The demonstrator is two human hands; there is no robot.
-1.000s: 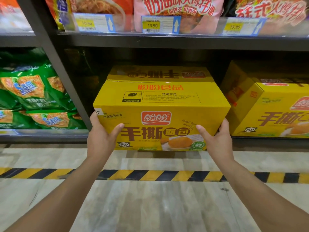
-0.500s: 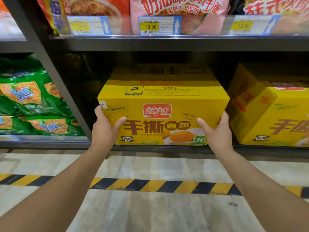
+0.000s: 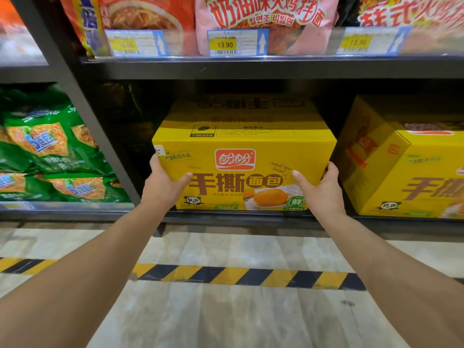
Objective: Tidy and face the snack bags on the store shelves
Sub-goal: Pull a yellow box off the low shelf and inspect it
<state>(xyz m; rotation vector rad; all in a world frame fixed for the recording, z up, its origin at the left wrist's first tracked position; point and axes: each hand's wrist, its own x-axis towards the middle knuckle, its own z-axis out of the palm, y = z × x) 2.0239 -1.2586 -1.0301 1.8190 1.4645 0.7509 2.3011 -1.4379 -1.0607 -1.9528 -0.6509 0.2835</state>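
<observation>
Two hands: left, right clasp one yellow box (front-facing) | second box beside.

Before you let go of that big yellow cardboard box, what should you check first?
1. Both hands gripping: left hand and right hand clasp the big yellow cardboard box at its lower corners: ok.
2. Box bottom fully resting on the dark metal bottom shelf: cannot tell.
3. Printed front facing the aisle: ok.
4. Apart from the second yellow box on the right: ok.
5. Room behind the box: cannot tell, too dark.
</observation>
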